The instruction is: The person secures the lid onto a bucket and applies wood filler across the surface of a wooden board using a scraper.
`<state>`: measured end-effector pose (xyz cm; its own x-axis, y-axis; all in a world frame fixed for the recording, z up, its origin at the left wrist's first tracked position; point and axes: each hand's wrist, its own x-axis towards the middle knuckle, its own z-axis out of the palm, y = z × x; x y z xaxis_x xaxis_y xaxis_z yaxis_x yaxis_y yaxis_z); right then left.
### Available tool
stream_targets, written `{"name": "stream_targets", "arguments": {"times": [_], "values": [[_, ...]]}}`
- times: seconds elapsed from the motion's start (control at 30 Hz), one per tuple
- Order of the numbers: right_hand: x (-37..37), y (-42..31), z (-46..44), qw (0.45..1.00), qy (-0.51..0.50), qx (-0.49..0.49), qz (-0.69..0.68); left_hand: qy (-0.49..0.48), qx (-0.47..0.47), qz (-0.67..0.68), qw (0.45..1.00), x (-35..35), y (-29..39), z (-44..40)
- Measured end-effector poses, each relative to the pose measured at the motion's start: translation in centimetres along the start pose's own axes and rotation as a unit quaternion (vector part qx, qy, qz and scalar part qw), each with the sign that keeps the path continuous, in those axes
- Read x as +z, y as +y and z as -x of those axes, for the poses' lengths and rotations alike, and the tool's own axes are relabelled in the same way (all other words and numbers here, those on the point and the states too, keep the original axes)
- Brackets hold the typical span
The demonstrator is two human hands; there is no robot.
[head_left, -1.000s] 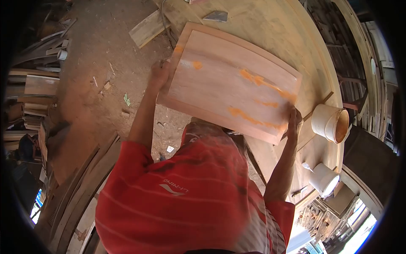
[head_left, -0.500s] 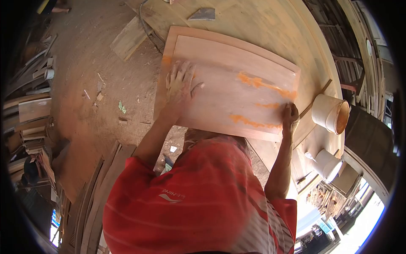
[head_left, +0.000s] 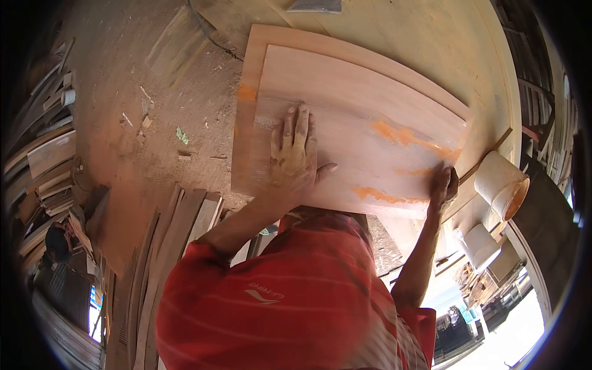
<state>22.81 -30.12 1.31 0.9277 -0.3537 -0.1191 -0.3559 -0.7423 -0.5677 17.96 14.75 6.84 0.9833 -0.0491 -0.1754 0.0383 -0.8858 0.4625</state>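
Note:
A pale wooden panel (head_left: 333, 98) with a raised, curved-top centre and orange filler-like patches lies in front of me. My left hand (head_left: 295, 148) rests flat on its left part, fingers stretched away from me and the thumb out to the right. Nothing shows between the hand and the wood. At the panel's lower right edge, my right hand (head_left: 445, 185) is closed around the rim, with the fingers partly hidden. Beneath the panel is a large, yellowish wooden surface (head_left: 431, 40).
Two whitish buckets (head_left: 493, 179) stand on the right, near a thin stick. Long boards (head_left: 166, 271) lean at lower left, and stacked timber (head_left: 49, 160) lines the left side. Scraps litter the dirt floor (head_left: 135, 166). A dark flat piece (head_left: 314, 6) lies at the top.
My left hand has moved right and closer to me across the panel. My right hand keeps hold of the edge. The camera view has shifted slightly.

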Motion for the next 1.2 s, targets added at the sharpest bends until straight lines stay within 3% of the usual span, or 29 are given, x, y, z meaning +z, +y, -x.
{"name": "stream_targets", "arguments": {"times": [0.07,0.2,0.4,0.43,0.47,0.53,0.7,0.77,0.8,0.87,0.93,0.97,1.0,1.07,1.1,1.17,1.2], "values": [[0.4,0.2,0.1,0.998,0.036,0.017,-0.052,-0.018,0.016,-0.004,1.0,-0.3,0.2,-0.2],[0.8,1.4,0.0,0.997,0.062,-0.025,-0.025,-0.079,0.019,0.041,0.996,-1.2,1.8,0.3],[0.5,1.0,-0.1,0.999,0.044,0.018,-0.027,-0.071,0.016,0.082,0.994,-1.3,2.3,0.2],[1.1,0.7,-0.1,0.995,0.093,-0.044,0.002,-0.068,0.016,0.083,0.994,-1.3,2.3,0.1],[0.9,0.4,-0.1,0.995,0.093,-0.045,0.0,-0.064,0.017,0.083,0.994,-1.4,2.4,0.0],[0.6,0.5,0.0,0.998,0.053,0.002,-0.016,-0.052,0.017,0.078,0.995,-1.5,2.5,0.2],[0.9,1.6,-0.1,0.997,0.047,-0.008,-0.053,-0.012,0.012,0.062,0.998,-0.3,1.3,0.6],[1.1,1.9,-0.5,0.996,0.037,-0.017,-0.073,0.089,-0.031,0.129,0.987,-0.6,-0.4,0.8],[1.0,1.7,-0.5,0.997,0.03,-0.001,-0.069,0.095,-0.031,0.121,0.988,-1.3,-1.0,0.8],[0.8,1.0,-0.1,0.997,0.016,0.008,-0.075,0.156,-0.173,0.1,0.967,-2.9,-2.1,1.2],[0.5,-0.3,-0.2,0.999,0.022,-0.006,-0.026,0.198,-0.212,0.072,0.954,-2.3,-4.0,2.2],[1.0,0.9,-0.6,0.997,0.028,-0.002,-0.075,0.221,-0.238,0.049,0.945,-2.0,-5.5,2.3],[0.1,1.1,-0.3,0.995,-0.013,-0.036,-0.093,0.226,-0.239,0.039,0.944,-1.9,-6.6,2.5],[0.0,5.9,-0.7,0.996,0.016,-0.081,-0.04,0.144,-0.333,0.257,0.895,-2.1,-8.3,3.0],[-0.9,5.3,0.6,0.996,0.02,-0.081,-0.04,0.145,-0.33,0.259,0.896,-2.7,-8.6,2.9],[-3.4,3.4,3.1,0.996,0.059,0.014,0.067,0.064,-0.315,0.318,0.892,-3.4,-9.3,2.2],[-4.0,4.3,4.7,0.993,0.098,0.034,0.055,0.063,-0.311,0.324,0.891,-3.4,-10.0,1.9]]}}
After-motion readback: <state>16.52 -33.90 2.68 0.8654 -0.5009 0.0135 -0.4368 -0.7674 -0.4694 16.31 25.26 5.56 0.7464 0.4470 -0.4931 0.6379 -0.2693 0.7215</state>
